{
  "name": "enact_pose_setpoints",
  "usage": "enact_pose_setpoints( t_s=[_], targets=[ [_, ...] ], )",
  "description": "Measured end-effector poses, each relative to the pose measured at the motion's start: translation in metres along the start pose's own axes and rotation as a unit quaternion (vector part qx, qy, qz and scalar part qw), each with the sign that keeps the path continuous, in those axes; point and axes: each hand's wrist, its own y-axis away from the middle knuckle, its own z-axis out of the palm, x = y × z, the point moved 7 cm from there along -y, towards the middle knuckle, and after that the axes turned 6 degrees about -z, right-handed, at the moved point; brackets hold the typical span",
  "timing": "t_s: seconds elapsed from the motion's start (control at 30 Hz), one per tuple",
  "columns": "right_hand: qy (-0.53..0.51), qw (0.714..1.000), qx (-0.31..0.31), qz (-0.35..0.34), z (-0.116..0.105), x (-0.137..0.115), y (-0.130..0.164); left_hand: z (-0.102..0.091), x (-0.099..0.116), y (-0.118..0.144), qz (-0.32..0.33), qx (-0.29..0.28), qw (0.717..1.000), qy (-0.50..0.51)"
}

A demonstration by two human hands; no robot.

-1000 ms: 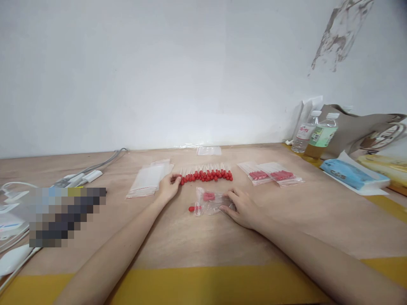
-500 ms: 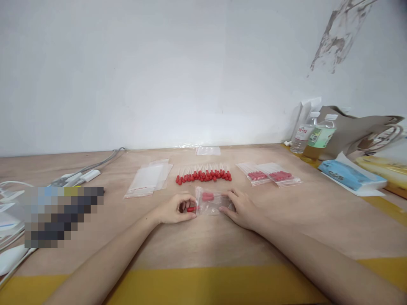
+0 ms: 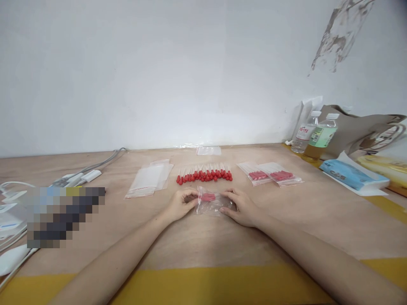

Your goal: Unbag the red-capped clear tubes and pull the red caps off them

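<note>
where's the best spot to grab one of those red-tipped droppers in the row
Probably by the red bulb at the row's left end, coming from the near left side: the bulbs face the person, the clear stems point toward the wall, and that end dropper has no neighbour on its left.

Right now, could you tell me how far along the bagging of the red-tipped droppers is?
Two filled bags lie finished at the right. Both hands, left hand and right hand, hold a clear bag with red pieces inside. A row of loose droppers and a stack of empty bags remain.

We hold a clear bag [image 3: 212, 203] between our left hand [image 3: 182, 204] and right hand [image 3: 241, 206]; red droppers [image 3: 205, 175] lie just beyond our fingers.
</note>
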Motion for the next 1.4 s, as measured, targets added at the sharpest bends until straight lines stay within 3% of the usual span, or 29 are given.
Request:
enact_pose_setpoints(
  t_s=[0.17,0.3,0.5,0.83,1.2,1.4],
  targets=[
    [0.002,1.000,0.012,-0.009,0.000,-0.001,-0.002,0.005,0.008,0.002,-0.006,-0.048,0.999,-0.003],
    [0.033,0.999,0.035,0.009,-0.003,0.002,-0.002,0.001,0.011,0.003,0.009,-0.023,1.000,-0.006],
    [0.043,0.999,0.024,0.000,0.000,0.003,-0.002,0.012,0.015,-0.001,0.014,-0.029,0.992,-0.118],
    [0.019,0.999,0.031,-0.027,0.000,-0.001,-0.003,0.018,0.030,-0.003,0.113,-0.007,0.964,-0.241],
    [0.041,0.999,0.029,-0.004,-0.002,0.006,-0.003,0.012,0.032,0.008,0.134,-0.098,0.934,-0.315],
    [0.053,0.998,-0.032,-0.027,0.000,-0.003,-0.001,0.004,0.029,0.006,0.114,-0.057,0.957,-0.262]
  ],
)
